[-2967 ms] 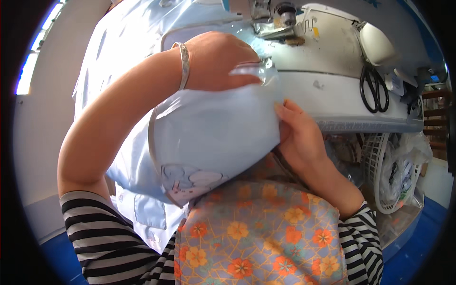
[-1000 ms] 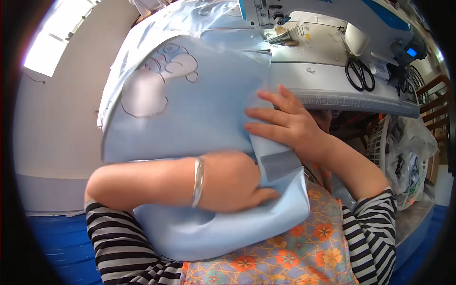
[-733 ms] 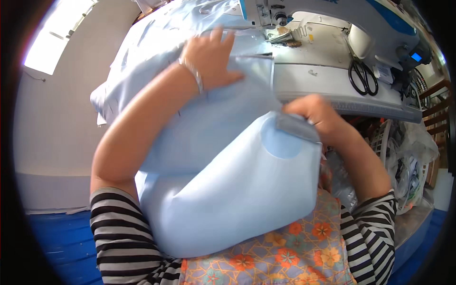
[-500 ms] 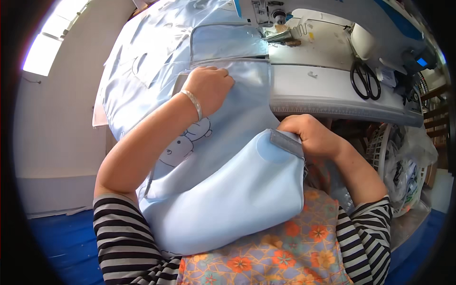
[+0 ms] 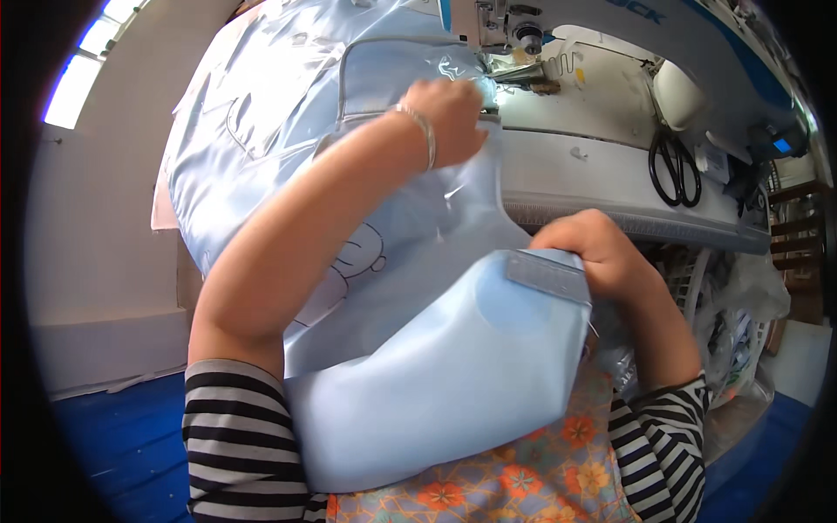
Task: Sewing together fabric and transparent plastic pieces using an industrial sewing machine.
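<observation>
Pale blue fabric (image 5: 440, 218) with line-drawn animal figures and grey-edged trim spreads from the sewing machine (image 5: 610, 39) down over my lap. On its far part, just short of the machine's needle area, is my left hand (image 5: 445, 122), blurred, knuckles up; its fingertips are hard to make out. My right hand (image 5: 593, 248) grips a folded-back edge of the same fabric beside a grey strip (image 5: 547, 275), its fingers tucked behind the cloth. The turned-over flap (image 5: 436, 383) lies across my floral apron (image 5: 523, 479).
Black-handled scissors (image 5: 674, 167) rest on the machine's white bed (image 5: 567, 174) at the right. A ruler-marked edge (image 5: 610, 218) runs along its front. Below right stands a white basket (image 5: 693, 288) with plastic bags. A wall (image 5: 105, 244) rises at the left.
My left hand has slid right and farther away, toward the machine's needle area. My right hand, still gripping the edge, sits a little farther right and nearer. The view has shifted slightly.
</observation>
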{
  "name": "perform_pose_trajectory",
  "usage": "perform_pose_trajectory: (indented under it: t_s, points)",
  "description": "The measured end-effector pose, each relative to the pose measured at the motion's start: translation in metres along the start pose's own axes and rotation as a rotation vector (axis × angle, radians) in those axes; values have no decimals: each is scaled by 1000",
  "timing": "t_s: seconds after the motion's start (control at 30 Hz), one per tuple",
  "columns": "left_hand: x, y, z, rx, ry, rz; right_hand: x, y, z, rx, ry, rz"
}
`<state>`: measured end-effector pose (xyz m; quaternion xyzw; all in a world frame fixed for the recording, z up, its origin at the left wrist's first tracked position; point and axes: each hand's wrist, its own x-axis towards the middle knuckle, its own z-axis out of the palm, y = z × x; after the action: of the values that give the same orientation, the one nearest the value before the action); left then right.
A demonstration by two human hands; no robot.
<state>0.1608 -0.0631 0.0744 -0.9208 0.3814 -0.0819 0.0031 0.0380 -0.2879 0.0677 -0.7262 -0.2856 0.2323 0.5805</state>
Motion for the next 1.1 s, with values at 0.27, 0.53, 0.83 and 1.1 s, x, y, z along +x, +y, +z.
perform_pose_trajectory:
  t_s: [0.27,0.53,0.83,1.1]
  points:
    - [-32,17,45,-108,3,-170,-7,10,-6,32,10,14]
    - [-6,8,42,-83,119,-136,9,2,-27,-18,36,66]
    - [-8,-27,54,-151,120,-27,20,46,-4,37,95,-181]
    - [-11,-27,53,-140,146,46,-123,100,-2,-61,1005,45]
